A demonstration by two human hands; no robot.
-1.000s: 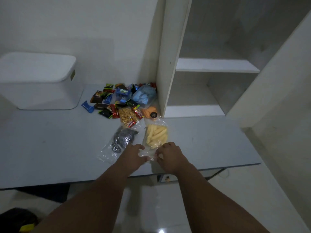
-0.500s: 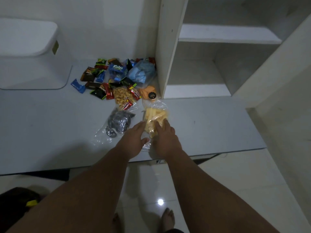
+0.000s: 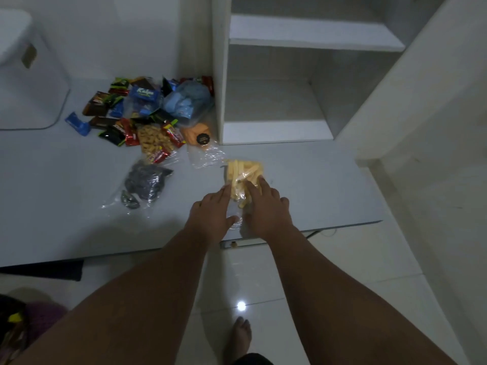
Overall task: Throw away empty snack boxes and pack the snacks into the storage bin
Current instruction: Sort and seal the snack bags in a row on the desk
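Yellow sticks (image 3: 243,171) under seemingly flat fingers (image 3: 253,187)

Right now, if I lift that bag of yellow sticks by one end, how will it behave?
Probably floppy: the bag of yellow sticks is thin, crinkled film. The sticks lie loose inside, so they'd likely slide downward. They look puffed, so probably light and crushable.

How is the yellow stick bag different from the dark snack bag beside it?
The yellow stick bag holds pale sticks; the dark snack bag, grey pieces. The left hand and right hand touch the yellow stick bag; the dark snack bag lies untouched. Both are clear plastic, on the table.
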